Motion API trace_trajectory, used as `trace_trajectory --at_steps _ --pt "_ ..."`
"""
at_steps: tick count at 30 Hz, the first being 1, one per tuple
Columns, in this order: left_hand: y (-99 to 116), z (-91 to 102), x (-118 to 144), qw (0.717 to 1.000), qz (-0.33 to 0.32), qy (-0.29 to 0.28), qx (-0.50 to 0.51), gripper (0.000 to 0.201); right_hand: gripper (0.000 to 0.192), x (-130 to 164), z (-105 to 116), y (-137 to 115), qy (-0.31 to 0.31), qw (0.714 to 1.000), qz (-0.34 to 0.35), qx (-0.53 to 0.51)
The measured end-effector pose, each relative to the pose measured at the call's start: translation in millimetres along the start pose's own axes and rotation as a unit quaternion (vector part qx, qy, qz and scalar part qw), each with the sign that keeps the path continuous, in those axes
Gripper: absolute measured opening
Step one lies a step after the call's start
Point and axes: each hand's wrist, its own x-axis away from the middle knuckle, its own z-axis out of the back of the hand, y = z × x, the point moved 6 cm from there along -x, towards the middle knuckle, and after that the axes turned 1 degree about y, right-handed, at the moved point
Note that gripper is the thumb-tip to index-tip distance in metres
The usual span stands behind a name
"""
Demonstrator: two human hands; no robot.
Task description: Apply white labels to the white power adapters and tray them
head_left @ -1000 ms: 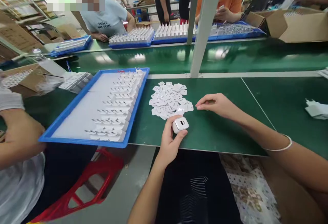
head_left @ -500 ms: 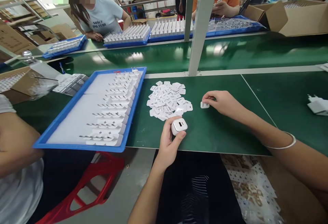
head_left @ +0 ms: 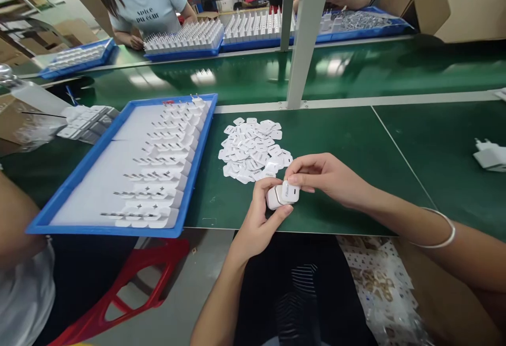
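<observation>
My left hand [head_left: 259, 219] is closed round a white charger [head_left: 272, 198], its front end turned up toward me. Between the thumb and fingertips of my right hand [head_left: 320, 174] is a small white face plate [head_left: 291, 192] with a dark slot. The plate sits right at the charger's front and covers part of it; whether the two touch I cannot tell. Just beyond my hands lies a loose pile of similar white plates [head_left: 251, 148] on the green table [head_left: 343, 130].
Left of the pile, a blue-rimmed tray [head_left: 197, 161] holds rows of white chargers with pins. A single charger [head_left: 490, 155] lies far right. A metal post [head_left: 306, 45] rises behind. Co-workers sit across the line and at my left; a red stool [head_left: 138, 277] stands below.
My right hand has moved left from the table with the face plate, up to the charger in my left hand. The view has shifted slightly.
</observation>
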Motion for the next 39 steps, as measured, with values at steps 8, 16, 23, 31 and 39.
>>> trace_trajectory --at_steps 8,16,23,31,39 --pt "-1.3 0.1 0.0 1.0 -0.005 -0.021 0.017 0.034 0.009 -0.9 -1.5 1.3 -0.004 1.0 -0.022 0.003" --pt "0.0 -1.1 -0.2 1.0 -0.001 -0.016 0.018 0.034 0.013 0.4 -3.1 3.0 0.0 0.999 -0.037 0.002" --pt "-1.3 -0.6 0.3 1.0 0.006 -0.012 0.007 0.034 0.025 1.7 -3.3 1.7 0.008 0.999 -0.028 0.032" --pt "-0.6 -2.1 -0.1 1.0 0.004 -0.025 0.018 0.033 0.007 4.5 -4.3 0.8 0.037 0.999 0.001 0.037" --pt "0.0 -2.2 0.9 1.0 0.004 -0.021 0.004 0.033 0.016 5.4 -3.5 1.9 0.048 0.998 -0.006 0.043"
